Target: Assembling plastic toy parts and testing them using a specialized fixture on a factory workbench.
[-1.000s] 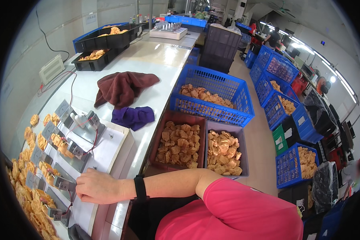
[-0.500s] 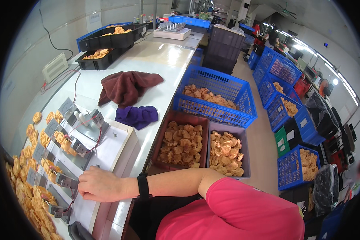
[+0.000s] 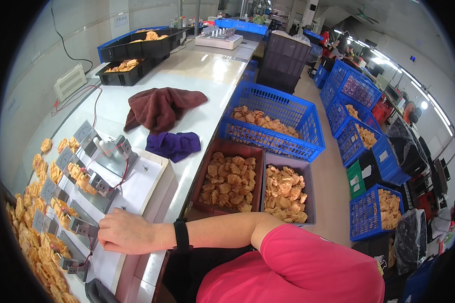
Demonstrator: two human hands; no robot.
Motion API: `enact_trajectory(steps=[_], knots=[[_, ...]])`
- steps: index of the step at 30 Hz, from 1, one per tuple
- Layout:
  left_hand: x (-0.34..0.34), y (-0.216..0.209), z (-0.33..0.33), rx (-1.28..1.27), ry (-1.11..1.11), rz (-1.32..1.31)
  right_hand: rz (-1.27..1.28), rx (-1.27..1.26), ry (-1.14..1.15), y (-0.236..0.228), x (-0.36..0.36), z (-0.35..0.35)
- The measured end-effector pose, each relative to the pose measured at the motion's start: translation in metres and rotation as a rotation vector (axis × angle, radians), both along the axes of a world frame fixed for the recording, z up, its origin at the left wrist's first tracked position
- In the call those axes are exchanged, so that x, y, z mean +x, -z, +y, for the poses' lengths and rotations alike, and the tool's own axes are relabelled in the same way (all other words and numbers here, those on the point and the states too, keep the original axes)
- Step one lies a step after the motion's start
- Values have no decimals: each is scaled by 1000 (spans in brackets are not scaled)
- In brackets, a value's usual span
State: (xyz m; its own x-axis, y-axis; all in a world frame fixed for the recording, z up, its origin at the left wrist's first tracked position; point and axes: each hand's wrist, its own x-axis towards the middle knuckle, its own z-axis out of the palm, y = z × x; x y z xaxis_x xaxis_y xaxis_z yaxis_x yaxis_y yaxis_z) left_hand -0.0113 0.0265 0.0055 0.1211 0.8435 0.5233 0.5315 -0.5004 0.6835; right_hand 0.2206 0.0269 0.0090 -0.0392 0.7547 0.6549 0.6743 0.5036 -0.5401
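My right hand (image 3: pixel 126 232), with a black band (image 3: pixel 181 236) round its wrist, rests at the front of a row of metal test fixtures on the white bench. Its fingers are curled beside a grey clamp (image 3: pixel 82 227), and whatever they hold is hidden. Red wires run from the clamps, and small dial meters (image 3: pixel 84 132) stand behind them. Tan, lobed pieces sit in several fixtures, one tan piece (image 3: pixel 81 177) showing plainly. A heap of similar tan pieces (image 3: pixel 33 237) lies along the bench's left side. My left hand is out of view.
A brown cloth (image 3: pixel 162 108) and a purple cloth (image 3: pixel 173 146) lie on the bench. Beside its edge stand a blue crate (image 3: pixel 273 141), a dark red bin (image 3: pixel 260 166) and a grey bin (image 3: pixel 312 202), all holding tan pieces. Black trays (image 3: pixel 136 78) sit at the back left.
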Motion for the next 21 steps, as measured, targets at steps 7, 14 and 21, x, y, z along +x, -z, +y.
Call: enact_trajectory(steps=[7,14,21], knots=[[-2,4,2,19,10,-32,-3,-1,3,0,0,0],[-2,3,1,12,-1,-29,4,10,-1,1,0,1],[-1,1,0,11,1,-24,-1,3,0,0,0,0]])
